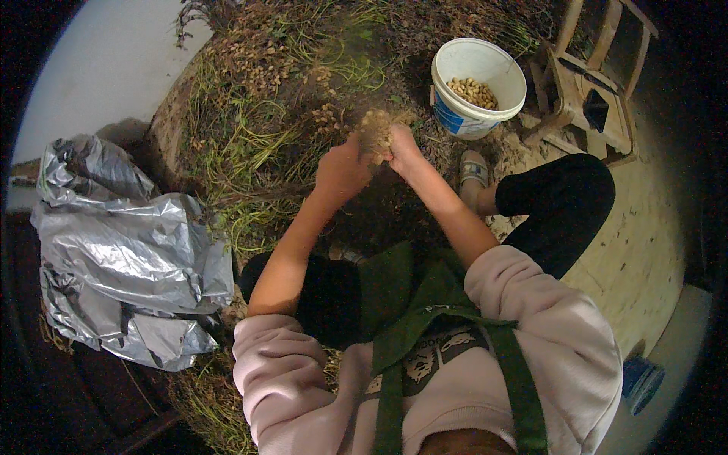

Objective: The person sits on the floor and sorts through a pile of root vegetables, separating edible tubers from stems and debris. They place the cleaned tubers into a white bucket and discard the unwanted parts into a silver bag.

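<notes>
A bunch of peanut pods and roots (376, 128), partly blurred, is between my two hands. My left hand (343, 170) is closed around the plant just below the pods, with dry stems trailing out to its left. From the other side, my right hand (405, 149) has its fingers curled against the pods; its fingertips are mostly hidden. Beyond my right hand stands a white plastic bucket (446, 105) with a blue label. Loose peanuts in their shells (473, 92) cover part of its bottom.
A large heap of pulled peanut plants (256, 114) spreads ahead and to the left. Crumpled silver plastic sheeting (125, 250) lies at the left. A small wooden chair (603, 96) is behind the bucket to the right. A blue object (642, 384) sits at the lower right.
</notes>
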### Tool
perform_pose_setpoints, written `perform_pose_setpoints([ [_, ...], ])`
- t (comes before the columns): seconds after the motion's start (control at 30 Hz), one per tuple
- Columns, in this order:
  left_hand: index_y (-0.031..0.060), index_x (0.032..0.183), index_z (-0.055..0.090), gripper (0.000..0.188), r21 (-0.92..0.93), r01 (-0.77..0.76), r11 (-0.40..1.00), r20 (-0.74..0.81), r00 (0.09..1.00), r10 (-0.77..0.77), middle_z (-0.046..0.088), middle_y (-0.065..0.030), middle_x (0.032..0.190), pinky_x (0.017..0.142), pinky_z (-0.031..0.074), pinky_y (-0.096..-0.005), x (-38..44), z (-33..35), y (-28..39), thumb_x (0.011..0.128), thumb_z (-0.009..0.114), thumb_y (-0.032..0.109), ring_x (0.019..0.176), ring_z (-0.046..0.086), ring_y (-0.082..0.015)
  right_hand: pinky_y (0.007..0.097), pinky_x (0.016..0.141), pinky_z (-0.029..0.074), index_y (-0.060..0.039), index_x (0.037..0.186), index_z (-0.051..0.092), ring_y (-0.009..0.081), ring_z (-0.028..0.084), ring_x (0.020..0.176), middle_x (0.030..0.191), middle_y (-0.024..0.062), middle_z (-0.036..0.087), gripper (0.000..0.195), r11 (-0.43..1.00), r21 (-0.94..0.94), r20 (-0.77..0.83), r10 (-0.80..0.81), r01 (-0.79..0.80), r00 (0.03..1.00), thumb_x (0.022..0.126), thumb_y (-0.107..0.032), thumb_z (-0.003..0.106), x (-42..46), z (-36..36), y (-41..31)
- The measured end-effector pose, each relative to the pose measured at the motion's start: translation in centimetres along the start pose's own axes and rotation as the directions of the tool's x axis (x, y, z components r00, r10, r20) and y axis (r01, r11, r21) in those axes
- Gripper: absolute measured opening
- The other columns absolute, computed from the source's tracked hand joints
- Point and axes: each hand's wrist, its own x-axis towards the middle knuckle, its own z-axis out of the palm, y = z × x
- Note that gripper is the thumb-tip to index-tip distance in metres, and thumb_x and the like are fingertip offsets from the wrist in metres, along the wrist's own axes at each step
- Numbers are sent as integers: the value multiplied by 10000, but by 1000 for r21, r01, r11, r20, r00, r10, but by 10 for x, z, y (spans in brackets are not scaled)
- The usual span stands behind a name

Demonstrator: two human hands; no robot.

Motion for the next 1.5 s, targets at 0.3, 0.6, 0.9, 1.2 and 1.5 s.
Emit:
perform_pose_setpoints([
  [0.3, -5, 922, 465, 272, 155, -37, 987, -17, 999, 40, 584, -194, 652, 571, 452, -462, -3, 13, 3, 750, 554, 186, 626, 577, -372, 394, 583, 443, -54, 790, 590, 336, 565, 651, 716, 171, 600, 361, 611, -791, -290, -398, 15, 870, 822, -401, 499, 12, -11, -4],
  [0.6, -14, 1032, 486, 361, -61, 34, 998, -140, 989, -42, 572, -225, 840, 696, 428, -448, 4, 14, -26, 754, 564, 204, 808, 553, -375, 308, 582, 435, -137, 1034, 490, 154, 550, 804, 929, 24, 577, 286, 982, -56, 62, 181, -178, 981, 872, -366, 435, -12, -8, -21],
  [0.9, -53, 1108, 484, 482, -155, 142, 978, -120, 980, -161, 541, -221, 1047, 850, 398, -391, 14, -14, -40, 752, 614, 244, 994, 501, -353, 246, 568, 450, -92, 1031, 506, 160, 554, 732, 895, 46, 586, 239, 953, 185, 190, 204, -239, 960, 882, -267, 442, -18, -12, -14],
  [1.2, -37, 1000, 554, 462, -786, 208, 582, 63, 964, -260, 599, -109, 927, 697, 452, -316, 17, -33, -33, 656, 724, 220, 799, 570, -175, 262, 596, 485, -47, 1042, 513, 129, 565, 709, 853, 33, 576, 203, 965, 129, 345, 173, -229, 922, 886, -162, 450, -30, 2, -6],
  [1.5, -46, 786, 608, 429, -333, 39, 942, -22, 999, -49, 595, -131, 620, 548, 453, -347, 25, 5, -55, 605, 719, 327, 596, 590, -208, 227, 553, 448, -58, 970, 515, 102, 534, 712, 852, 15, 548, 159, 991, 8, 172, 127, -131, 977, 886, -157, 424, -36, 27, 1],
])
